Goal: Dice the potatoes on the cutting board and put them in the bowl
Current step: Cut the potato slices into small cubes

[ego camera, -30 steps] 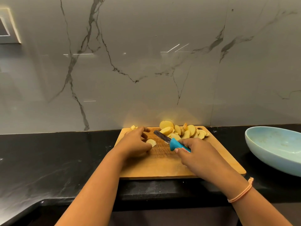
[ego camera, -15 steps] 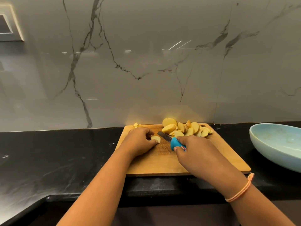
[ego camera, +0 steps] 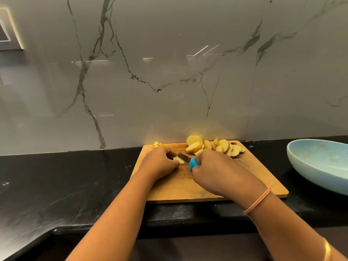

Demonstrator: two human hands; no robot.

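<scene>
A wooden cutting board [ego camera: 254, 178] lies on the black counter. At its far right is a heap of round potato slices [ego camera: 216, 146]. A few small cut pieces [ego camera: 157, 144] sit at its far left corner. My left hand [ego camera: 160, 163] pins one potato slice [ego camera: 179, 160] to the board. My right hand [ego camera: 216, 172] grips a knife by its blue handle [ego camera: 194, 163], and the dark blade [ego camera: 183, 157] rests on that slice. The light blue bowl [ego camera: 320, 166] stands to the right of the board and looks empty.
A grey marble wall [ego camera: 169, 72] rises right behind the board. The black counter [ego camera: 66, 181] stretches left of the board. Its front edge runs just under my forearms. A framed fixture [ego camera: 9, 34] hangs on the wall at upper left.
My hands have drawn together. The knife blade has come down from above the board onto the slice held by my left hand. The view has shifted slightly.
</scene>
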